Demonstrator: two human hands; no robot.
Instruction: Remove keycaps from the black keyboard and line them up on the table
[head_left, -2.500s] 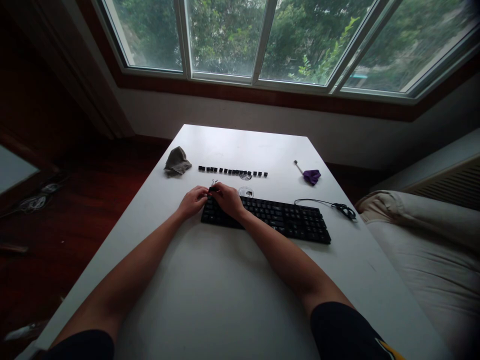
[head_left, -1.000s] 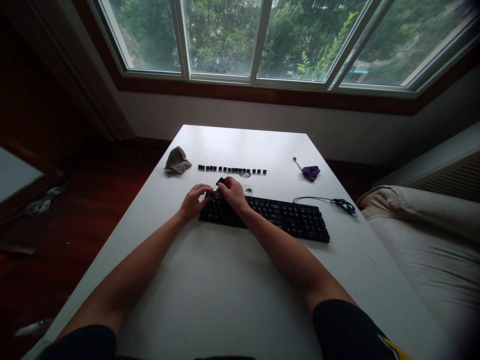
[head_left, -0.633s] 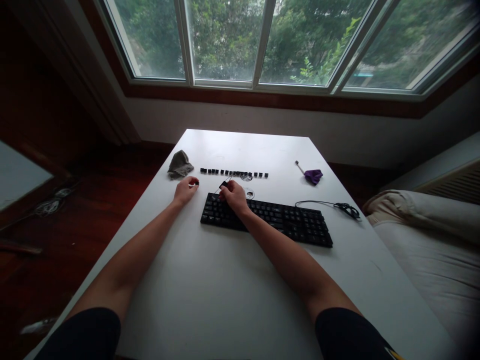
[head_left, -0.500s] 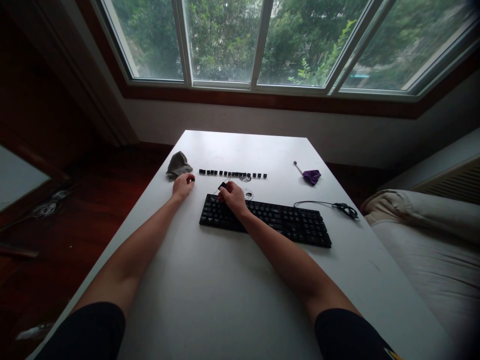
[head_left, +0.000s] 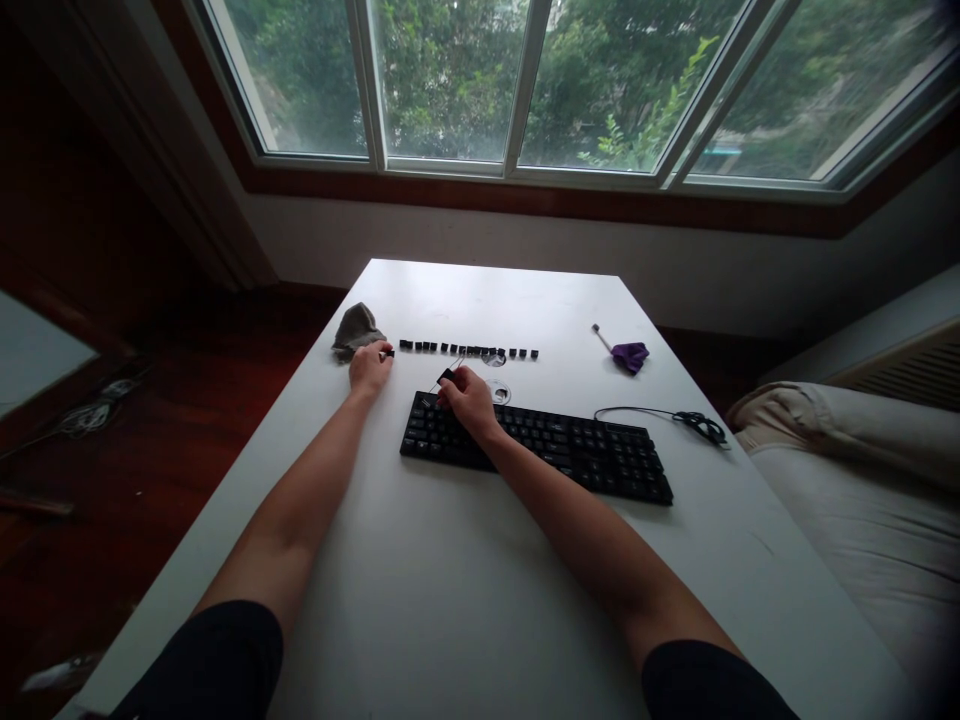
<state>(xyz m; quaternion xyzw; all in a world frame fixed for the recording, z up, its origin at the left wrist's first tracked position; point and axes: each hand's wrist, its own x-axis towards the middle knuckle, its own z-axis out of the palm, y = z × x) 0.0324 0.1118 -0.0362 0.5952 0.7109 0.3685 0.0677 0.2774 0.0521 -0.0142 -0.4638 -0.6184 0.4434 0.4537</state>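
Observation:
My left hand (head_left: 370, 368) is closed, pinching a small black keycap (head_left: 388, 353) beside the left end of a row of black keycaps (head_left: 431, 346). My right hand (head_left: 469, 398) grips a keycap puller (head_left: 447, 375) with a black handle and thin wire loops, above the upper left of a black keyboard (head_left: 600, 455). The right forearm covers part of the keyboard's middle. A grey cloth (head_left: 355, 328) lies just behind my left hand.
A purple cloth (head_left: 630, 357) and a small brush (head_left: 602, 338) lie at the right of the white table (head_left: 450, 600). The coiled cable (head_left: 701, 425) rests near the right edge. Beyond that edge stands a pale padded seat (head_left: 832, 490).
My left hand has shifted slightly toward the left end of the keycap row with the keycap. My right hand still holds the keycap puller in nearly the same place.

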